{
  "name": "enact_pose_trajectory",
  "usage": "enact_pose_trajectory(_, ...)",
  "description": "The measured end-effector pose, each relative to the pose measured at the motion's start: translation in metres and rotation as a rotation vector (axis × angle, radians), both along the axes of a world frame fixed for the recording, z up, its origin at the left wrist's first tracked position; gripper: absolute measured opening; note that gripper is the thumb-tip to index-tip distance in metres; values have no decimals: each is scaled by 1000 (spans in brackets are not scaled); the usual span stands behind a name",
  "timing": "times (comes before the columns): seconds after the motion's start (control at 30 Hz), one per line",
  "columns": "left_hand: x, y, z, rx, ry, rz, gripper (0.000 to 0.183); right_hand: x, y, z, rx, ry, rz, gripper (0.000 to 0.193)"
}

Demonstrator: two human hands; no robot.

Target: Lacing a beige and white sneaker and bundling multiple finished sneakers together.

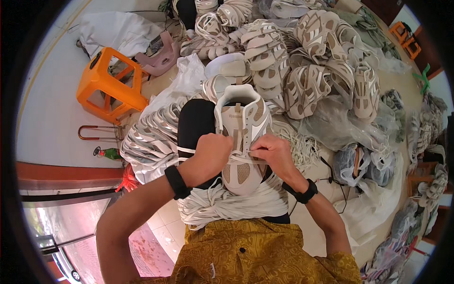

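Note:
A beige and white sneaker upper (239, 120) rests on my lap, its toe pointing toward me. A white shoelace (240, 160) crosses its lower eyelets. My left hand (212, 152) is closed at the left eyelet row, with a white strand coming out beside it; the fingertips are partly hidden. On the other side, my right hand (273, 152) pinches the lace by the right eyelets. Below the toe, a thick bundle of white laces (231, 208) lies across my thighs. Both wrists wear black bands.
Heaps of similar shoe uppers (307, 90) cover the floor ahead. A nested row of uppers (153, 137) lies left of my knee. An orange stool (111, 85) stands at the far left. Loose laces (300, 144), clear plastic bags (331, 120) and white sheeting (373, 203) are to the right.

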State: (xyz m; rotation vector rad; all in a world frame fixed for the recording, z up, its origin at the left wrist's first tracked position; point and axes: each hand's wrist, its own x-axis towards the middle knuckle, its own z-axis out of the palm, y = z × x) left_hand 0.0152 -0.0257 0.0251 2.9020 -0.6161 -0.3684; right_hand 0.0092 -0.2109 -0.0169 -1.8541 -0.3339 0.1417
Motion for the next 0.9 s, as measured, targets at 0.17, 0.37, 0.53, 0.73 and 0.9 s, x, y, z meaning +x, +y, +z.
enact_pose_trajectory(0.17, -5, -1, 10, -52, -373, -326, 8, 0, -5, -13, 78, 19, -67, 7)
enact_pose_trajectory(0.37, 0, 2, -2, -77, -482, -443, 10, 2, -4, -14, 120, 137, -88, 7)
enact_pose_trajectory(0.53, 25, 0, -5, -18, -333, -497, 9, 3, -3, -16, 20, -112, -62, 7)
enact_pose_trajectory(0.73, 24, -20, -5, -498, 199, 237, 12, 2, -7, -19, 196, 93, -83, 9)
enact_pose_trajectory(0.9, 14, -31, -7, -420, 62, 216, 17, -1, -6, -18, 178, 67, -134, 9)
